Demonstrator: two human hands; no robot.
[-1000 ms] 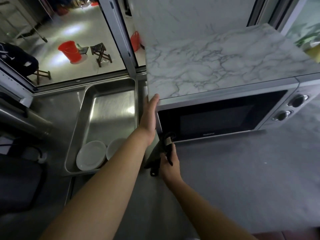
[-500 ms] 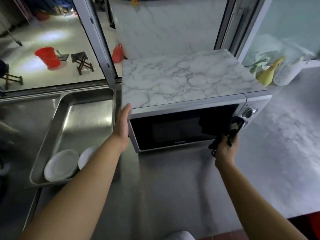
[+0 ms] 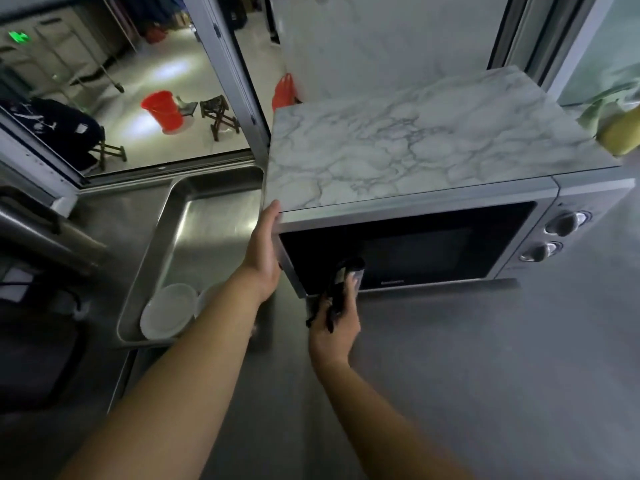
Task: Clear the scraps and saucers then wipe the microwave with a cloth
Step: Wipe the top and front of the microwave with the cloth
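Observation:
A silver microwave (image 3: 450, 154) with a marble-patterned top and a dark glass door stands on the steel counter. My left hand (image 3: 265, 252) lies flat with straight fingers against its left side, near the top front corner. My right hand (image 3: 334, 320) grips a dark cloth (image 3: 343, 275) and presses it on the lower left part of the door. Two white saucers (image 3: 168, 311) lie in the near end of a steel tray (image 3: 162, 223) left of the microwave.
Two knobs (image 3: 554, 237) sit on the microwave's right panel. A yellow-green object (image 3: 620, 129) shows at the far right edge. A window beyond the tray looks onto a floor with a red bucket (image 3: 162, 109) and stools. Grey counter surface (image 3: 485, 358) stretches in front of the microwave.
My right hand has swept the cloth from the door's right end, near the knobs, back to its lower left part. My left hand stays against the microwave's left side.

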